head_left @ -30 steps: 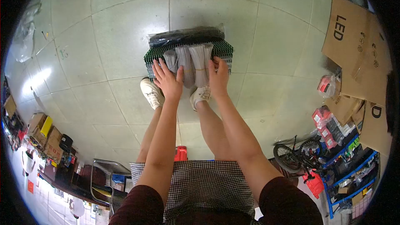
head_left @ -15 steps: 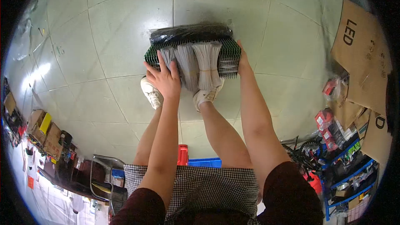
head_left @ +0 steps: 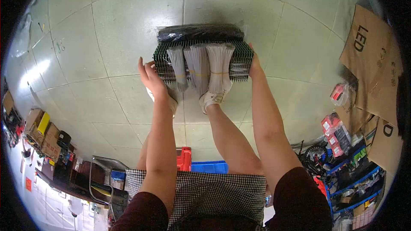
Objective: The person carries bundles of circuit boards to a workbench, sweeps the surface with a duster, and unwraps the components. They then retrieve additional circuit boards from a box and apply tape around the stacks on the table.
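A dark green, grid-like stack (head_left: pixel 242 55) is near the white shoes. Three pale bundles of thin strips (head_left: pixel 220 66), bound with yellowish bands, lie across its front. Behind them is a black roll in clear plastic (head_left: pixel 201 32). My left hand (head_left: pixel 152 77) is at the stack's left end, its fingers apart and partly lifted. At the right end my right hand (head_left: pixel 255 64) lies along the side, its fingers mostly hidden behind the edge. Whether the stack rests on the floor or is lifted is unclear.
Flattened cardboard (head_left: pixel 372 55) stands at the right, above red packages (head_left: pixel 334 134) and a blue shelf (head_left: pixel 355 190). A metal-framed chair (head_left: pixel 100 179) is at lower left, near cardboard boxes (head_left: pixel 49 139). Behind my legs are red (head_left: pixel 184 158) and blue (head_left: pixel 209 167) plastic objects.
My right hand has moved outward from the bundles to the stack's right end. My left hand has shifted from the front to the left end. The stack appears slightly larger and farther right.
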Motion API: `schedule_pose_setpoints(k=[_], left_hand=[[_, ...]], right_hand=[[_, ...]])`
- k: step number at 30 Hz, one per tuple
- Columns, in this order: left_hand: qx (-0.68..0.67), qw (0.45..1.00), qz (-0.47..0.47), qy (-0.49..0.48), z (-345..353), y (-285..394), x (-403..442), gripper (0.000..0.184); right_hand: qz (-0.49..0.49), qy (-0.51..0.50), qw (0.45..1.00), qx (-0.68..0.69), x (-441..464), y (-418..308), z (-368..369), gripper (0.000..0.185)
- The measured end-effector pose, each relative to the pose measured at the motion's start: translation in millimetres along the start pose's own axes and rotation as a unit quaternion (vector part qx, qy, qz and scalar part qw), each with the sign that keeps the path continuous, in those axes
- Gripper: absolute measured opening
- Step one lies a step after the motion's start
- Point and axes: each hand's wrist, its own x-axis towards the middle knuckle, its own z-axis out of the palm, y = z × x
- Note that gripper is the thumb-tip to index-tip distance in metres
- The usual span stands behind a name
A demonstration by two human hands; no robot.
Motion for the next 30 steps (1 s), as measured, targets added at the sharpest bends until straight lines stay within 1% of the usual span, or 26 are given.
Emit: schedule_pose_setpoints(k=[3, 6, 8, 9, 10, 11, 12, 13, 14, 16, 17, 19, 21, 22, 25, 26, 28, 30], left_hand=[[0.010, 0.989, -0.129, -0.076, -23.1, -27.9, 37.1, 0.035], [0.030, 0.957, -0.216, -0.189, -39.7, -55.6, 65.9, 0.032], [0.073, 0.945, -0.236, -0.213, -30.6, -82.4, 85.3, 0.031], [0.094, 0.938, -0.246, -0.225, -23.6, -76.1, 85.4, 0.032], [0.030, 0.952, -0.213, -0.219, -13.2, -72.4, 79.5, 0.031], [0.129, 0.952, -0.151, -0.233, -11.6, -61.4, 80.0, 0.032], [0.228, 0.938, -0.087, -0.245, -12.5, -55.6, 81.4, 0.033], [0.323, 0.911, -0.021, -0.254, -13.6, -53.3, 81.8, 0.033], [0.152, 0.952, 0.023, -0.265, -20.7, -121.4, 103.4, 0.036], [0.061, 0.947, -0.051, -0.312, -13.4, -99.0, 87.2, 0.036], [-0.033, 0.939, -0.135, -0.315, -11.2, -103.2, 85.6, 0.037], [-0.218, 0.887, -0.302, -0.273, -6.3, -109.6, 81.9, 0.038], [-0.274, 0.854, -0.355, -0.265, -7.5, -98.5, 78.0, 0.039], [-0.211, 0.877, -0.355, -0.245, -8.7, -96.0, 77.0, 0.039], [-0.141, 0.864, -0.417, -0.244, -9.6, -116.1, 92.2, 0.037], [-0.123, 0.870, -0.354, -0.319, -12.3, -114.1, 93.5, 0.037], [-0.116, 0.886, -0.341, -0.291, -9.2, -114.2, 87.7, 0.038], [-0.143, 0.885, -0.327, -0.297, -9.1, -113.4, 86.0, 0.039]], right_hand=[[-0.030, -0.025, 0.999, -0.010, -11.5, -2.7, 6.7, 0.050], [0.002, -0.047, 0.999, -0.024, 3.2, -4.3, -6.3, 0.053], [-0.015, -0.034, 0.997, -0.068, 8.4, -7.1, -12.4, 0.051], [-0.024, -0.027, 0.995, -0.090, 8.8, -7.5, -11.7, 0.050], [-0.013, -0.033, 0.996, -0.079, 8.2, -7.2, -11.4, 0.051], [-0.002, -0.039, 0.997, -0.068, 4.8, -8.4, -8.0, 0.051], [0.009, -0.044, 0.997, -0.057, 3.6, -6.4, -6.5, 0.052], [0.008, -0.055, 0.997, -0.055, 9.3, -2.3, -11.6, 0.053], [0.002, -0.066, 0.996, -0.054, 17.8, -1.4, -17.8, 0.054], [-0.006, -0.080, 0.995, -0.057, 33.5, 0.4, -28.1, 0.055], [-0.006, -0.080, 0.995, -0.059, 33.7, 0.9, -27.3, 0.055], [-0.001, -0.079, 0.995, -0.062, 32.4, 0.6, -25.0, 0.055], [0.003, -0.079, 0.995, -0.065, 31.5, 0.6, -19.7, 0.055], [0.004, -0.080, 0.995, -0.065, 30.5, -0.6, -17.2, 0.055], [0.003, -0.083, 0.995, -0.063, 28.3, -0.4, -13.5, 0.055], [0.002, -0.084, 0.995, -0.061, 26.7, -0.7, -13.2, 0.055], [0.002, -0.088, 0.994, -0.057, 26.2, 0.1, -10.5, 0.055], [0.001, -0.091, 0.994, -0.052, 22.7, 1.5, -7.8, 0.056]])
